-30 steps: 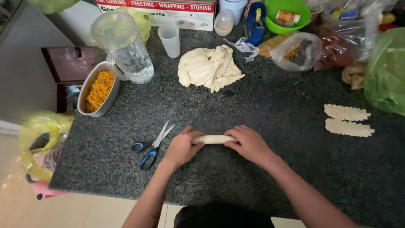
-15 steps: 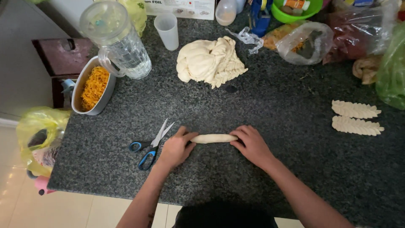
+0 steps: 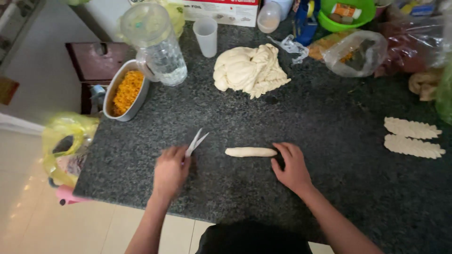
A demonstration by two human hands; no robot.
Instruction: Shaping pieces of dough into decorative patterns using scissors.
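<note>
- Left hand (image 3: pixel 170 170): it is lying over the handles of the scissors (image 3: pixel 195 142), fingers curled about them; whether it is actually gripping them cannot be told, since the handles are hidden beneath the hand. The blades are pointing up and to the right, slightly parted, resting on the counter (image 3: pixel 235 117).
- Right hand (image 3: pixel 292 165): it is resting flat on the counter with the fingers loosely spread, holding nothing; its fingertips are lying just beside the right end of the dough roll (image 3: pixel 250 152).
- Dough roll: a short pale log, it is lying crosswise on the dark speckled counter between the two hands, apart from the left hand and the scissor blades.
- Dough mass (image 3: pixel 249 69): a larger, folded lump is sitting farther back on the counter, well apart from the roll.
- Shaped pieces (image 3: pixel 412 137): two ridged, leaf-like pieces are lying side by side near the right edge.
- Tin (image 3: pixel 126 89): an oval metal tin of orange filling is standing at the left edge, touching or just beside a clear jug (image 3: pixel 154 44).
- Cup (image 3: pixel 206 36): a translucent plastic cup is standing upright behind the dough mass, beside the jug.
- Bags (image 3: pixel 355 52): clear plastic bags are lying at the back right, near a green bowl (image 3: pixel 346 14).
</note>
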